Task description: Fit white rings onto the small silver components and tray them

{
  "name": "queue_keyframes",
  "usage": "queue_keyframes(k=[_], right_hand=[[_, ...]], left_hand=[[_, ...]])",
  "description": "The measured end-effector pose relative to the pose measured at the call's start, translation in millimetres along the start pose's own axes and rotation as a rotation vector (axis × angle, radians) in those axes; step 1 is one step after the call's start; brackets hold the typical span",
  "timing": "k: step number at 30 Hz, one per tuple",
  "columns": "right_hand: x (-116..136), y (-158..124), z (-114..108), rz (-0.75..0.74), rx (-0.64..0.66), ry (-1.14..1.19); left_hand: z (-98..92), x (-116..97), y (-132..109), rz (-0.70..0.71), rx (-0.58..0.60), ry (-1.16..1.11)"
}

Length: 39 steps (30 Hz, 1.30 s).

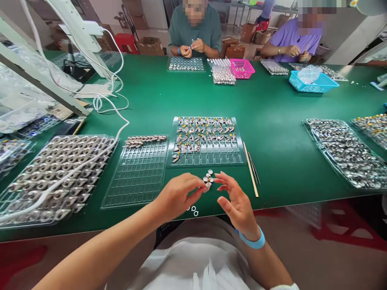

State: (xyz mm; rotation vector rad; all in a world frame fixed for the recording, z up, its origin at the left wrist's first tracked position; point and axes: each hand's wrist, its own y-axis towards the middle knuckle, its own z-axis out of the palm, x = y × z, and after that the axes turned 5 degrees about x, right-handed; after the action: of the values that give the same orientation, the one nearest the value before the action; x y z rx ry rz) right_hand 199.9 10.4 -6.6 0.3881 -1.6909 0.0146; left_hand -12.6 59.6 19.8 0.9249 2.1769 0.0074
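My left hand point(178, 196) pinches a small silver metal part point(208, 185) between thumb and fingertips, just above the green table's near edge. My right hand point(237, 203), with a blue wristband, hovers beside it with fingers spread and nothing in them. A little cluster of small round silver parts point(209, 175) lies on the table right behind the fingertips. Two small rings point(194, 210) lie below my left hand. Straight ahead is a clear tray point(208, 155) partly filled with assembled parts.
A mostly bare clear tray point(136, 177) and a full tray of metal pieces point(57, 173) lie left, with white cables across them. Thin sticks point(250, 169) rest right of the centre tray. More full trays point(347, 155) sit right. Two people work across the table near pink point(242, 68) and blue baskets point(313, 82).
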Motion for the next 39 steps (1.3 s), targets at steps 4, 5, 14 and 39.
queue_keyframes(k=[4,5,14,39], right_hand=[[8.1,4.6,0.6,0.015,0.156,0.047],[7.9,3.6,0.2,0.028,0.168,0.035],[4.5,-17.1,0.7,0.101,0.024,-0.085],[5.9,-20.2,0.8,-0.123,0.074,-0.500]], left_hand=[[19.8,-23.3,-8.6,0.128,-0.107,-0.011],[24.0,-25.7,-10.0,0.106,-0.128,-0.031],[51.8,-35.8,-18.8,-0.480,-0.154,-0.731],[29.7,-35.9,-14.7,-0.499,0.131,-0.538]])
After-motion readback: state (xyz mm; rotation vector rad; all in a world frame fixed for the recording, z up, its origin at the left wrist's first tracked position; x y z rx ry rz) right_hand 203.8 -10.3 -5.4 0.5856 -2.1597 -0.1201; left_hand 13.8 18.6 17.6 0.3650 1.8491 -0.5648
